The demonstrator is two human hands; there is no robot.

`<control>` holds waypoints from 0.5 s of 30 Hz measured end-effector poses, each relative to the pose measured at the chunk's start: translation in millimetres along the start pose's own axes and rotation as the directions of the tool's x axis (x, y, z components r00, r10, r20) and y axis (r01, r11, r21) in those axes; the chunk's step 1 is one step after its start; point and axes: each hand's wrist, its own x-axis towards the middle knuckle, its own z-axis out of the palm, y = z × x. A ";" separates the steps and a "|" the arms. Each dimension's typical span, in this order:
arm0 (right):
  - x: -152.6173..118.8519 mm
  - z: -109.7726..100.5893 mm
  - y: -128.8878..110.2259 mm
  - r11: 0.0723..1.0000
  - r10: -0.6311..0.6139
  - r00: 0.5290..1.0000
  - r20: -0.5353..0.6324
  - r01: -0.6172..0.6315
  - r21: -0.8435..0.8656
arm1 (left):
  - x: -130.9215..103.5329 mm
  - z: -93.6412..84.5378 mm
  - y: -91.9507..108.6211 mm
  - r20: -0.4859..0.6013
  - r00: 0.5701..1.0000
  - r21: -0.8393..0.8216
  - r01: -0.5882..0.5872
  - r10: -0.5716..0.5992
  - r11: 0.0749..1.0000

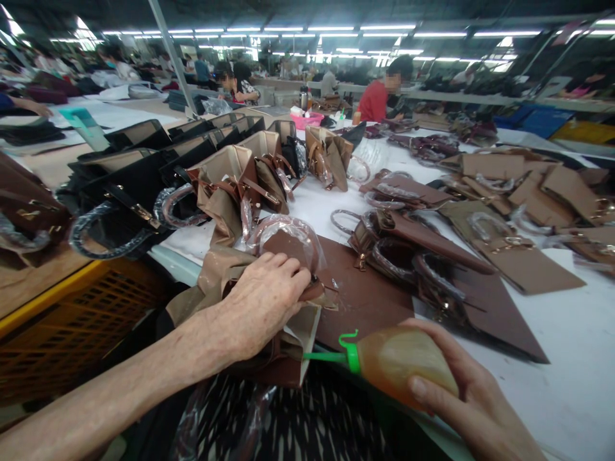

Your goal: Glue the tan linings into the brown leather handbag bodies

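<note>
Gripped bottle point(403, 366) between thumb and fingers of right hand point(468, 390). Held brown bag point(284, 372) under bent, bunched fingers of left hand point(269, 293).

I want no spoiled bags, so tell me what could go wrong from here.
The right hand holds the bottle tipped, its green spout at the edge of the bag; too hard a squeeze could smear the brown outside. The left hand steadies the bag near the table's edge, so it might slip if that hand eases.
</note>
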 end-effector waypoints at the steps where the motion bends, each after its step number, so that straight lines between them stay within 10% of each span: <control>1: 2.7 -2.9 1.5 0.999 -0.010 1.000 -0.005 0.009 -0.051 | 0.3 -0.3 0.0 0.006 1.000 -0.002 0.005 -0.005 1.000; 15: 35.5 1.7 17.5 0.989 -0.080 0.988 -0.135 0.062 -0.131 | 3.3 -7.8 2.0 0.052 0.998 -0.022 0.030 -0.029 0.999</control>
